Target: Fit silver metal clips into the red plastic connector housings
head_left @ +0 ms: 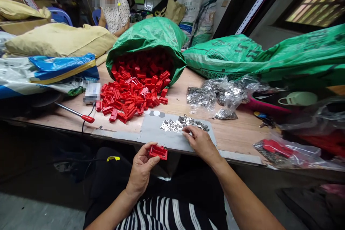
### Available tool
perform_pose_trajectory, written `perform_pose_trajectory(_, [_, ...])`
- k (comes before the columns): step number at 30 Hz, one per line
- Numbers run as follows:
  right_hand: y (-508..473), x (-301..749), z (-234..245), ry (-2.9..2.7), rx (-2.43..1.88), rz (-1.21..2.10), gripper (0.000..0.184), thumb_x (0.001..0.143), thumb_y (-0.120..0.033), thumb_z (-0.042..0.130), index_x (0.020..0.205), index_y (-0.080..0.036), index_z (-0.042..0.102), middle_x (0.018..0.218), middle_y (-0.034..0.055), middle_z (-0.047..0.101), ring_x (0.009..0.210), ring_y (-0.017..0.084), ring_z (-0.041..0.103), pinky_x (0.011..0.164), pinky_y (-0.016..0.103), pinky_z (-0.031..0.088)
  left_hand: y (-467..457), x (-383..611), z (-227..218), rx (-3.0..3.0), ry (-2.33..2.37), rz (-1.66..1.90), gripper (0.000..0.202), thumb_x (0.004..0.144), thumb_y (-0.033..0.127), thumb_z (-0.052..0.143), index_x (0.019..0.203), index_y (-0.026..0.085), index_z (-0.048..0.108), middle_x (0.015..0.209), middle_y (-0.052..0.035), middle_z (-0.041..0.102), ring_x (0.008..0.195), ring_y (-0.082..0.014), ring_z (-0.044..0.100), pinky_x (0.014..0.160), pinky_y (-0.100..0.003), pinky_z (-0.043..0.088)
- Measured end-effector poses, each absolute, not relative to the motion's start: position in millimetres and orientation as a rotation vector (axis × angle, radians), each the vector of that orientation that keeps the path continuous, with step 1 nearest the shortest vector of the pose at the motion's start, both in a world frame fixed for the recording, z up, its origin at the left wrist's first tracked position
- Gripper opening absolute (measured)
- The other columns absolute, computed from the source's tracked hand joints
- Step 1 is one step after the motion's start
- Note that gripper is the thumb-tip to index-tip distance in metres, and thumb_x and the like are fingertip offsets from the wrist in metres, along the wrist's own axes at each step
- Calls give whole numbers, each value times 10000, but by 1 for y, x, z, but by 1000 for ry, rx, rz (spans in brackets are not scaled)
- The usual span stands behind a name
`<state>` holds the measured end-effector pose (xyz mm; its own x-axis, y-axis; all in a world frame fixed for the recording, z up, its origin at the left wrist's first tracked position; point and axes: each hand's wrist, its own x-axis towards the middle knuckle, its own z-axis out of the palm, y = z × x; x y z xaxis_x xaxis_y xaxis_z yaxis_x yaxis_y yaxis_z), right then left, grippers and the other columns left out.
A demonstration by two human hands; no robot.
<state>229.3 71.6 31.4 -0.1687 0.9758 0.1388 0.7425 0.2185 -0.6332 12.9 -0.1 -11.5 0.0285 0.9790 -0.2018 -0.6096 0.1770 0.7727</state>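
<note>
My left hand is closed on a small red plastic housing, held just below the table's front edge. My right hand rests on a grey mat, fingertips pinched together at the near edge of a heap of small shiny metal pieces; what they grip is too small to make out. Behind the mat a pile of the same red housings spills from an open green sack.
A clear bag of metal pieces lies to the right, with more green sacks behind. A red-handled tool and blue-white bags are on the left. Another person sits at the far side. A bag of parts lies at right front.
</note>
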Motion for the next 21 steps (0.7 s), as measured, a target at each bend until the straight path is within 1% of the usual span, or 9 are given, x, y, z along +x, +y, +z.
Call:
perform_pose_trajectory(2, [84,235,28,-2077,-1615,457,99,858,-218,502,844,-206,599,891,58,660,845,209,605,782,333,442,0,11,-13,558,832,1314,403,683,206,791,1065,219,665,936,-13,738,858,-116,663,826,-204,500])
perform_pose_trajectory(6, [93,234,20,-2176,-1672,385,110,866,-211,499,863,-201,609,899,63,665,846,210,617,778,327,454,0,10,-15,562,844,1291,409,699,210,778,1088,213,652,954,-22,733,861,-118,657,832,-217,496])
perform_pose_trajectory(11, [94,226,15,-2170,-1772,299,71,858,-232,534,810,-202,577,846,56,644,787,203,595,721,314,429,-2,11,-15,574,854,1273,411,698,204,774,1089,204,648,951,-23,730,860,-121,656,830,-222,498])
perform_pose_trajectory(15, [96,224,14,-2141,-1769,337,75,838,-237,548,769,-209,551,812,45,631,757,195,573,695,304,404,-2,11,-14,581,851,1273,400,705,207,768,1086,204,646,946,-21,729,859,-123,656,829,-226,500])
perform_pose_trajectory(21, [95,228,18,-2074,-1724,415,65,828,-231,499,766,-218,513,789,32,620,738,184,561,680,289,389,-5,12,-12,601,838,1271,389,718,199,758,1089,207,643,949,-18,725,848,-114,653,820,-220,505])
